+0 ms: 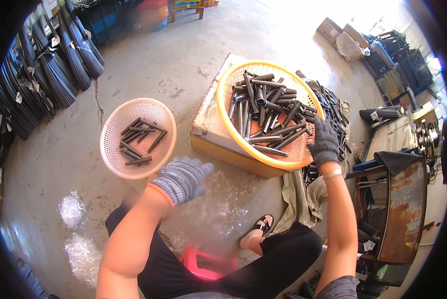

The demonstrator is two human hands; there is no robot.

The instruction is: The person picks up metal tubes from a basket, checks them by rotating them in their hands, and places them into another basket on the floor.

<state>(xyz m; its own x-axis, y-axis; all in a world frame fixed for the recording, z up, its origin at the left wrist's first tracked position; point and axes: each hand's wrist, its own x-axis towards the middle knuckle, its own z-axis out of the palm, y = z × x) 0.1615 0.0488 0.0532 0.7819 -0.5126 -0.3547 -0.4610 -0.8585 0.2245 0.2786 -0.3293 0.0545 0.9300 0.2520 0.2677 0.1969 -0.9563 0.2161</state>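
Note:
My left hand (183, 180), in a grey striped knit glove, hovers over the floor between two baskets. Its fingers are stretched out and nothing shows in them. In a dark grey glove, my right hand (325, 143) is at the right rim of a large yellow-rimmed basket (225, 117), thumb and fingers apart. Many short black metal tubes (271, 105) lie jumbled in that basket, which sits on a cardboard box (206, 130). To the left, a smaller pale pink mesh basket (112, 157) on the floor holds several similar black tubes (139, 130).
Bundles of long black rods (64, 74) stand at the far left. Clear plastic wrap (84, 256) lies on the floor at lower left. More dark tubes (339, 107) lie on cloth (303, 204) beyond the box. A pink stool (203, 264) is beneath me; a rusty metal bench (407, 209) stands right.

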